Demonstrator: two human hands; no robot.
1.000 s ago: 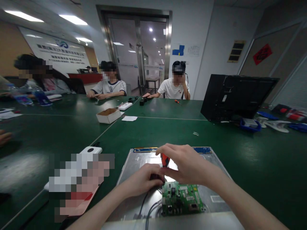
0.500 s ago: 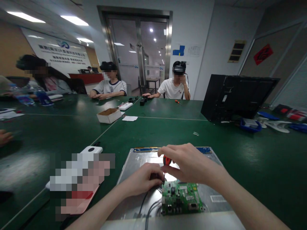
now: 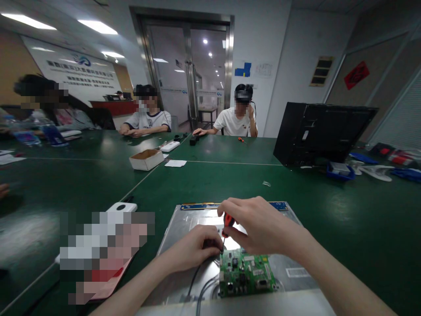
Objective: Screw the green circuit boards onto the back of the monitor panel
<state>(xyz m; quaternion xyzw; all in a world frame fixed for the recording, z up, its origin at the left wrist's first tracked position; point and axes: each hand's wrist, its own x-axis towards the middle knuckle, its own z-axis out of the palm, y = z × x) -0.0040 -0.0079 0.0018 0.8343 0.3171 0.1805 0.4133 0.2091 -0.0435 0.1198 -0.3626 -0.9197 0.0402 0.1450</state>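
Note:
My right hand is closed around the red and black handle of a small screwdriver. The screwdriver leans a little, its thin shaft pointing down at the upper left corner of a green circuit board. Beside that corner, my left hand has its fingers curled and pressed together close to the tip; whatever they pinch is hidden. The board lies on a silvery metal panel, which has a narrow blue circuit strip along its far edge. Dark cables run out at the board's left.
Left of the panel lie a white device and a blurred-out pink item. Farther off are an open cardboard box, a paper slip, a black monitor and a blue tray. Several people sit around the green table.
The whole view has shifted slightly, so things appear a little farther left. The screwdriver leans slightly more; both hands keep nearly the same place at the board's corner.

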